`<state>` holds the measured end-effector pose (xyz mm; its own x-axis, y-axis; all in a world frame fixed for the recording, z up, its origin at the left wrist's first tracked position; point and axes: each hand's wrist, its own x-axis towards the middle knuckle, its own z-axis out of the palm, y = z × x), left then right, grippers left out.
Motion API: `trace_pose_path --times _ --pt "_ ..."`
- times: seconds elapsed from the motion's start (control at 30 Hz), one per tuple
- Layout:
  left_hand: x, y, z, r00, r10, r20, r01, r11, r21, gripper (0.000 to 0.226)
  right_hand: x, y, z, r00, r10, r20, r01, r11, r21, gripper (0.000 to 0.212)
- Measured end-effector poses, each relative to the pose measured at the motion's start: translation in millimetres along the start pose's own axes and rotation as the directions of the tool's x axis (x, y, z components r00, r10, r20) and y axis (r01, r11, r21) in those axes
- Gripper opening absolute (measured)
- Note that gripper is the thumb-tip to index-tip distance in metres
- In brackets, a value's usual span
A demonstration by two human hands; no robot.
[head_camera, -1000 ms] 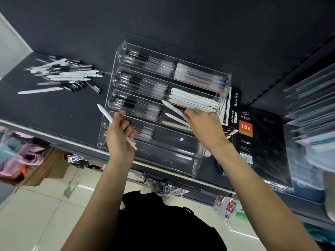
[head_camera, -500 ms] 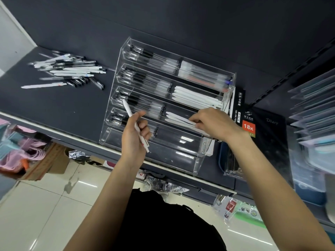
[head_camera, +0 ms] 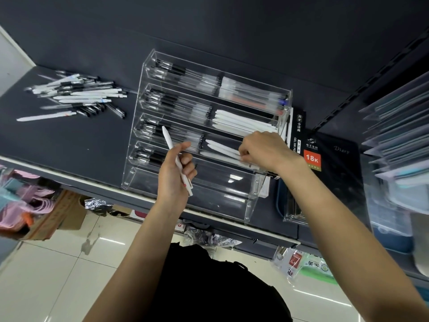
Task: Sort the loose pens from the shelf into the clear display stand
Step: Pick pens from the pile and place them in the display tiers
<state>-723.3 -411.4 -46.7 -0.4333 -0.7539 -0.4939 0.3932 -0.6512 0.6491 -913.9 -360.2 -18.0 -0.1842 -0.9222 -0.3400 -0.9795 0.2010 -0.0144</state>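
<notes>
Head view: two hands (head_camera: 267, 151), one held pen (head_camera: 177, 161).

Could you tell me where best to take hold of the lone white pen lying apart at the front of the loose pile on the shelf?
Probably at mid-barrel, coming straight down from above. The lone white pen lies flat and nearly crosswise on the shelf, clear of the pile behind it, so both long sides are free for a thumb-and-finger pinch. A middle hold should keep it balanced; its tapered left tip gives less to hold.

Our left hand (head_camera: 175, 174) is raised with its palm toward us, fingers curled closed around a white pen (head_camera: 177, 160). Our right hand (head_camera: 263, 149) reaches forward, knuckles up, fingertips pinched together, forearm extended.
</notes>
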Motion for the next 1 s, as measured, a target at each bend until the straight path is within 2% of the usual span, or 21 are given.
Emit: trace_pose_path --times 0.07,0.27,0.47,0.57,0.63,0.7,0.77,0.8,0.93,0.97,1.0 --pt "0.4 0.6 0.4 1.0 0.0 0.0 0.0 1.0 -0.004 0.021 -0.7 -1.2 1.0 1.0 0.003 -0.023 -0.004 0.999 -0.04 0.002" --pt "0.8 0.1 -1.9 1.0 0.006 0.006 -0.006 1.0 -0.007 0.022 -1.7 -4.5 4.0 0.997 -0.034 -0.066 0.031 0.999 -0.036 0.049" --pt "0.5 -1.5 -2.6 1.0 0.014 0.022 -0.013 1.0 -0.012 0.022 -6.8 3.2 6.3 0.998 -0.061 0.012 0.061 0.998 -0.012 0.068" --pt "-1.4 -3.0 0.9 0.999 0.015 0.039 -0.015 1.0 -0.002 0.024 -9.7 3.9 6.9 1.0 -0.026 0.011 0.025 0.999 0.023 0.061" --pt "-3.6 -6.6 4.8 0.997 0.029 0.076 -0.031 0.999 0.027 0.026 -16.1 1.5 4.0 0.998 0.0 -0.056 0.004 0.997 0.078 0.045" --pt "-7.4 -11.9 11.2 0.991 0.078 0.109 -0.088 0.992 0.09 0.031 -29.0 -8.4 -0.6 0.982 0.031 -0.185 0.028 0.952 0.305 0.026" --pt "-11.7 -18.5 19.9 0.98 0.144 0.138 -0.166 0.973 0.16 0.033 -45.0 -29.0 -5.6 0.962 0.092 -0.258 0.084 0.797 0.598 0.023" --pt "-13.8 -22.4 24.9 0.972 0.171 0.161 -0.2 0.962 0.187 0.034 -51.5 -39.9 -6.0 0.957 0.109 -0.267 0.105 0.731 0.674 0.023" --pt "-17.2 -34.6 38.6 0.937 0.199 0.288 -0.28 0.919 0.278 0.033 -58.7 -50.4 5.1 0.918 0.179 -0.354 0.15 0.67 0.727 0.016" --pt "-15.1 -34.0 39.6 0.923 0.2 0.329 -0.318 0.878 0.359 0.032 -58.4 -43.5 6.4 0.896 0.222 -0.385 0.138 0.684 0.716 0.014" --pt "-9.7 -32.7 37.6 0.903 0.218 0.371 -0.388 0.786 0.482 0.03 -58.8 -34.4 6.8 0.863 0.274 -0.425 0.109 0.72 0.685 0.013"
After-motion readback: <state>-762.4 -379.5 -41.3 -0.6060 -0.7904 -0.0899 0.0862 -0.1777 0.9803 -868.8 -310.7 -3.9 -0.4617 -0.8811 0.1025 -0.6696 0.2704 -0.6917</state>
